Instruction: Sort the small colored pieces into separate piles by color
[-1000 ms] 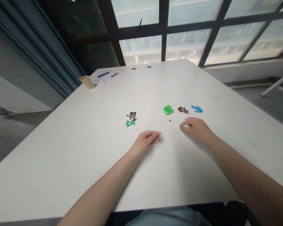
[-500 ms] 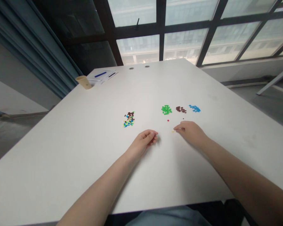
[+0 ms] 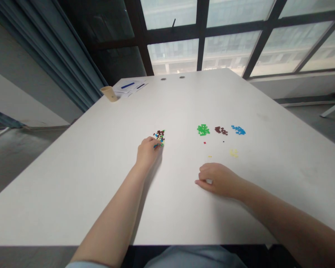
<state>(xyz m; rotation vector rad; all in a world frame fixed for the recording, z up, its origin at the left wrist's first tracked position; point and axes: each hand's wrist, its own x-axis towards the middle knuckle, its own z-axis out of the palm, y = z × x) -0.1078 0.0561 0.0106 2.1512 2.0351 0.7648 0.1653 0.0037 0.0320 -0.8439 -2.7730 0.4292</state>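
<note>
My left hand [image 3: 148, 150] reaches over the near left side of a heap of mixed small flat pieces [image 3: 160, 134], coloured brown, blue, green and yellow. Its fingers curl closed among the nearest pieces; what they pinch is hidden. My right hand [image 3: 216, 178] hovers low over the table, fingers curled in against the thumb, and no piece shows in it. Just beyond it lie two tiny yellow pieces [image 3: 210, 156] and a loose yellow group [image 3: 233, 153]. Farther back are sorted groups of green pieces [image 3: 203, 130], brown pieces [image 3: 221, 130] and blue pieces [image 3: 238, 130].
One red piece [image 3: 204, 143] and one tiny dark piece [image 3: 223, 141] lie in front of the sorted groups. On the white table [image 3: 100, 178], a paper cup [image 3: 109, 93] stands far left beside paper sheets with a blue pen [image 3: 127, 85]. Windows rise behind.
My left hand has moved left onto the mixed heap. My right hand has drawn back towards me from the two yellow pieces, uncovering the loose yellow group. The view has shifted slightly.
</note>
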